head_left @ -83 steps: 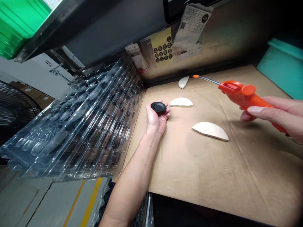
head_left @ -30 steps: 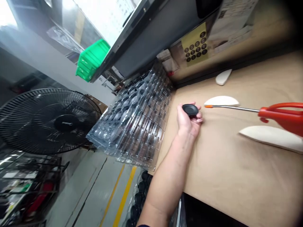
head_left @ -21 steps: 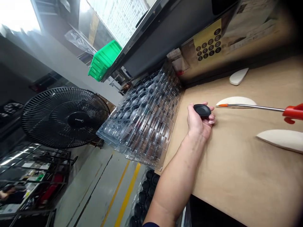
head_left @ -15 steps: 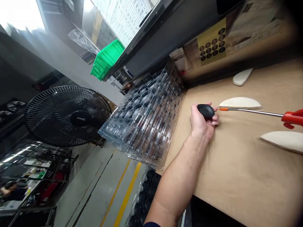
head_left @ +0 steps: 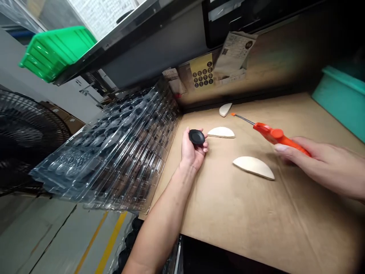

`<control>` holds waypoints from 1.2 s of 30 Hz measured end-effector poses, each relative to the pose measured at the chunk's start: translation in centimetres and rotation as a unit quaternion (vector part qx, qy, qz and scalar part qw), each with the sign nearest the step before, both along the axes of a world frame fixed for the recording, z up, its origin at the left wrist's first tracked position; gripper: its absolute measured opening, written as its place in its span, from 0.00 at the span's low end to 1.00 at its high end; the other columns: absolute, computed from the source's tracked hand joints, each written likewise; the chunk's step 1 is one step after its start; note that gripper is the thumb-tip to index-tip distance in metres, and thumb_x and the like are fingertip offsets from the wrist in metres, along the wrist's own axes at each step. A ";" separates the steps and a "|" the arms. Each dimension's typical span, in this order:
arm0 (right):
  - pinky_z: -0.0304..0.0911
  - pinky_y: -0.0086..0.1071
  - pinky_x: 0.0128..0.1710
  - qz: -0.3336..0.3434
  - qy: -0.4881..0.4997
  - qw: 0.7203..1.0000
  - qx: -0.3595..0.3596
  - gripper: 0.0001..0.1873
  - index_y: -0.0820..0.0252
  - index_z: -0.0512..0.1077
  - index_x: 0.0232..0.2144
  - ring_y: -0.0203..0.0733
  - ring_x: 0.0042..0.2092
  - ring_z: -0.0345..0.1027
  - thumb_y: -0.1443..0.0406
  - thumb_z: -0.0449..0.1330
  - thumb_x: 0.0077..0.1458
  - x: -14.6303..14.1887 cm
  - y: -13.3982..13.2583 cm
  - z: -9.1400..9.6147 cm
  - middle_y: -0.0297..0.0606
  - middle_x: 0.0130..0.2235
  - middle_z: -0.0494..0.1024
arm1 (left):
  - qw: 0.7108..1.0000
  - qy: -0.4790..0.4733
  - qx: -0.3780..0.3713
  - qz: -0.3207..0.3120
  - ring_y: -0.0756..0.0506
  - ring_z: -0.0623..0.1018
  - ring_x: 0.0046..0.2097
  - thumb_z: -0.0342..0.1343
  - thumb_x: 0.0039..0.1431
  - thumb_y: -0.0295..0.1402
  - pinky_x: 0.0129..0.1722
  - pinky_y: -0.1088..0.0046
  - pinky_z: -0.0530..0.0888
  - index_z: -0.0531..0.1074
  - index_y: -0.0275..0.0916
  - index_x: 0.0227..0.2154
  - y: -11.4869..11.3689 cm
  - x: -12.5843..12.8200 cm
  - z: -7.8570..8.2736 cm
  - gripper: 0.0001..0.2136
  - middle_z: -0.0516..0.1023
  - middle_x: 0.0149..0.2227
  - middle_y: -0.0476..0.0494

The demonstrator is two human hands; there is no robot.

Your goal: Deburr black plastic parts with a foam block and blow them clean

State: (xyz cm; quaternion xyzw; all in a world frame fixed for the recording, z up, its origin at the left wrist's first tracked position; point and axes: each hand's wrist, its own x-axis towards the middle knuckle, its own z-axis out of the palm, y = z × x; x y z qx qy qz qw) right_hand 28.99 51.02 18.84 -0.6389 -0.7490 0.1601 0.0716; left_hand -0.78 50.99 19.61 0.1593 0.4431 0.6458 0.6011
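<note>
My left hand (head_left: pixel 194 150) is palm up over the cardboard-covered bench (head_left: pixel 216 213), fingers curled around a black round dish-like cap (head_left: pixel 196 137). On the right, my right hand (head_left: pixel 322 156) grips a red-orange handled tool (head_left: pixel 268 131) with a thin metal shaft and an orange tip. Its tip hovers near a small cream half-moon pad (head_left: pixel 225 109) towards the back. Close to my left fingertips lies a second cream pad (head_left: pixel 221 132). A larger third pad (head_left: pixel 253 167) rests between my hands.
Stacked clear plastic trays (head_left: pixel 114 152) stand along the left edge. Above them is a green bin (head_left: pixel 57 51) at the metal shelf. A teal crate (head_left: pixel 342 102) sits at back right. Behind the bench hangs a yellow sticker sheet (head_left: pixel 202 72). A large fan (head_left: pixel 25 140) stands far left.
The view has swung right, bringing my right hand and the teal crate into sight. The red tool's tip has moved away from my left hand, towards the back pad. My left hand keeps the black cap.
</note>
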 end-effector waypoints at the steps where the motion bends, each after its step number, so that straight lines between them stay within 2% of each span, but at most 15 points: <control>1: 0.66 0.38 0.35 -0.020 -0.017 1.000 -0.016 0.29 0.49 0.70 0.45 0.51 0.40 0.75 0.40 0.41 0.67 -0.6 0.0 0.5 0.41 0.40 0.79 | 1.000 -0.002 0.015 -0.003 0.52 0.71 0.22 0.47 0.69 0.51 0.20 0.78 0.64 0.70 0.36 0.43 -0.1 0.3 0.1 0.21 0.75 0.31 0.44; 3: 0.63 0.40 0.36 -0.062 -0.062 0.996 -0.021 0.26 0.53 0.67 0.46 0.55 0.42 0.73 0.42 0.43 0.68 -1.5 0.0 1.4 0.45 0.41 0.77 | 0.998 0.018 0.052 -0.009 0.51 0.75 0.28 0.54 0.65 0.53 0.28 0.77 0.72 0.70 0.36 0.46 -0.4 0.8 0.1 0.22 0.76 0.34 0.44; 6: 0.63 0.41 0.39 -0.066 -0.122 0.990 0.012 0.24 0.56 0.67 0.45 0.56 0.45 0.72 0.44 0.46 0.69 -1.7 0.0 1.7 0.50 0.44 0.76 | 0.977 0.181 0.110 0.005 0.51 0.78 0.36 0.67 0.56 0.51 0.37 0.74 0.77 0.70 0.37 0.51 -1.0 1.8 -0.3 0.27 0.75 0.42 0.43; 7: 0.63 0.41 0.40 -0.059 -0.137 0.989 0.022 0.24 0.57 0.67 0.44 0.57 0.45 0.72 0.44 0.47 0.69 -1.6 0.0 1.4 0.50 0.45 0.76 | 0.957 0.258 0.130 0.017 0.50 0.78 0.39 0.70 0.54 0.48 0.40 0.73 0.77 0.69 0.39 0.55 -1.2 2.1 -0.5 0.30 0.75 0.45 0.43; 9: 0.64 0.43 0.40 -0.041 -0.160 0.985 0.052 0.25 0.59 0.69 0.45 0.57 0.44 0.73 0.44 0.50 0.68 -1.3 0.1 0.6 0.51 0.44 0.77 | 0.898 0.402 0.175 0.036 0.48 0.78 0.46 0.73 0.50 0.42 0.48 0.70 0.76 0.65 0.42 0.62 -1.7 2.6 -1.0 0.38 0.74 0.51 0.43; 11: 0.65 0.44 0.41 -0.027 -0.167 0.982 0.084 0.27 0.61 0.71 0.47 0.59 0.45 0.73 0.44 0.52 0.66 -1.0 0.2 -0.3 0.51 0.43 0.78 | 0.837 0.496 0.226 0.046 0.46 0.78 0.51 0.73 0.49 0.38 0.55 0.67 0.74 0.60 0.43 0.66 -2.3 3.2 -1.2 0.42 0.74 0.53 0.42; 13: 0.67 0.46 0.41 -0.024 -0.162 0.981 0.108 0.28 0.62 0.73 0.48 0.60 0.45 0.73 0.44 0.53 0.65 -0.8 0.2 -0.9 0.51 0.42 0.78 | 0.790 0.549 0.267 0.047 0.45 0.77 0.54 0.72 0.51 0.38 0.58 0.65 0.73 0.58 0.42 0.67 -2.8 3.6 -1.3 0.43 0.75 0.53 0.41; 16: 0.68 0.48 0.40 -0.027 -0.157 0.979 0.123 0.29 0.61 0.73 0.46 0.61 0.43 0.74 0.42 0.53 0.63 -0.4 0.4 -1.6 0.52 0.41 0.78 | 0.751 0.587 0.299 0.045 0.44 0.77 0.54 0.71 0.53 0.38 0.57 0.65 0.73 0.56 0.41 0.67 -3.4 4.0 -1.1 0.42 0.76 0.53 0.40; 20: 0.69 0.48 0.39 -0.011 -0.150 0.980 0.133 0.30 0.61 0.73 0.42 0.62 0.43 0.73 0.41 0.53 0.62 0.0 0.8 -2.5 0.53 0.42 0.77 | 0.722 0.613 0.318 0.046 0.44 0.78 0.54 0.71 0.54 0.37 0.57 0.65 0.74 0.57 0.40 0.67 -3.7 4.2 -1.0 0.42 0.76 0.54 0.40; 27: 0.69 0.51 0.41 0.009 -0.124 0.982 0.139 0.29 0.61 0.74 0.43 0.65 0.46 0.70 0.42 0.53 0.62 0.5 0.9 -3.5 0.55 0.44 0.76 | 0.698 0.633 0.332 0.049 0.41 0.77 0.56 0.69 0.55 0.36 0.58 0.60 0.75 0.58 0.40 0.66 -3.9 4.4 -1.0 0.39 0.76 0.54 0.38; 30: 0.68 0.51 0.40 0.009 -0.123 0.982 0.140 0.30 0.60 0.74 0.43 0.66 0.46 0.70 0.41 0.52 0.61 0.7 1.0 -3.7 0.56 0.44 0.76 | 0.685 0.643 0.337 0.058 0.41 0.76 0.57 0.67 0.56 0.32 0.59 0.59 0.74 0.56 0.41 0.67 -3.8 4.4 -1.2 0.38 0.75 0.55 0.38; 36: 0.67 0.48 0.42 -0.001 -0.139 0.981 0.132 0.31 0.58 0.74 0.43 0.62 0.47 0.69 0.39 0.51 0.61 0.6 1.3 -4.0 0.52 0.45 0.76 | 0.665 0.658 0.344 0.080 0.40 0.75 0.58 0.65 0.57 0.30 0.60 0.59 0.74 0.55 0.41 0.68 -3.8 4.5 -1.4 0.38 0.74 0.56 0.37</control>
